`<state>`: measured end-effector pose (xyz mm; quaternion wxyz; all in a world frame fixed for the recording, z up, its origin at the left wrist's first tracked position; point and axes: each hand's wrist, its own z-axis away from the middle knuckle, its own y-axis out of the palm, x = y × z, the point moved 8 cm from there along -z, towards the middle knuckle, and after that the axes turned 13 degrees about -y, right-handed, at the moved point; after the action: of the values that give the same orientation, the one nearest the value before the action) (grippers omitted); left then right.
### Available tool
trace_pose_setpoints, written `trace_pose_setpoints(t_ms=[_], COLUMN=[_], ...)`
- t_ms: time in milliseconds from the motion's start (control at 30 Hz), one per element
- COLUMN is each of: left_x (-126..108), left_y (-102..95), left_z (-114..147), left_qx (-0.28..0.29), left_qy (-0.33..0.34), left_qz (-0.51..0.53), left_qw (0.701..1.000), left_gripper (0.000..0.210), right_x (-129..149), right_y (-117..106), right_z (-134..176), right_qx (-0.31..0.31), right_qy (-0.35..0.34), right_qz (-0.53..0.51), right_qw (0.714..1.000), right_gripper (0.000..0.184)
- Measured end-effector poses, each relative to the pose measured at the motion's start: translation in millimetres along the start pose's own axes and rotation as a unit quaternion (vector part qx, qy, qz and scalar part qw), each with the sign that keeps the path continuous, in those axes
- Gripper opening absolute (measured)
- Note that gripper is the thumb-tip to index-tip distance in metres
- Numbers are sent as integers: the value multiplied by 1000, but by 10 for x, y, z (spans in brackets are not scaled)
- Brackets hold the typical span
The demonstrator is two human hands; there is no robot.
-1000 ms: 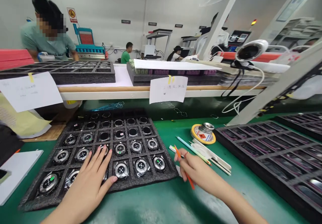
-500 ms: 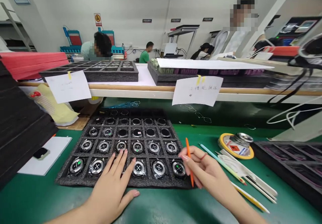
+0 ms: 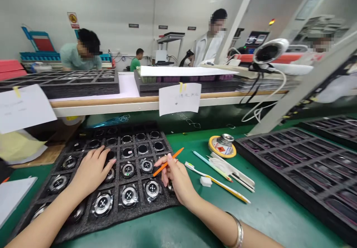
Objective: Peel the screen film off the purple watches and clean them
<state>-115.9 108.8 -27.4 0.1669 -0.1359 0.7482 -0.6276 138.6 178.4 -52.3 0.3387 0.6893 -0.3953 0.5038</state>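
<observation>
A black foam tray (image 3: 117,218) lies on the green bench, its square pockets holding several round watch bodies (image 3: 129,196) with silver backs and dark lenses. My left hand (image 3: 90,170) rests over the tray's middle left, palm down with fingers spread, covering some pockets. Between the thumb and fingers of my right hand (image 3: 178,179) is a thin orange pointed stick (image 3: 175,156), tilted up to the right. That hand is above the tray's right edge and partly hides the watch bodies at that side.
Right of the tray lie a toothbrush (image 3: 220,184), a pale blue-green pen (image 3: 209,163), a small white block (image 3: 205,181) and a yellow-rimmed round container (image 3: 222,145). A second foam tray (image 3: 281,162) stands further right. A shelf (image 3: 128,108) with hanging paper notes crosses behind.
The view has turned to the right, showing more of the right-hand tray. My left hand has moved farther up the tray; the orange stick has swung from nearly upright to a slant.
</observation>
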Motion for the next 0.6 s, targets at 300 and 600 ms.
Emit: trace_pose_setpoints(t_ms=[300,600], left_x=[166,363], left_y=[34,-13], left_z=[135,411], left_qx=[23,-24], left_qy=[-17,-36], left_qz=[32,7], left_qw=[999,999], left_gripper=[69,78], right_x=[175,-82], right_y=[-513,-1199], right_z=[-169,-73], right_qx=[71,86], right_qy=[-6,110], right_qz=[225,499], right_qw=[972,855], right_gripper=[64,23])
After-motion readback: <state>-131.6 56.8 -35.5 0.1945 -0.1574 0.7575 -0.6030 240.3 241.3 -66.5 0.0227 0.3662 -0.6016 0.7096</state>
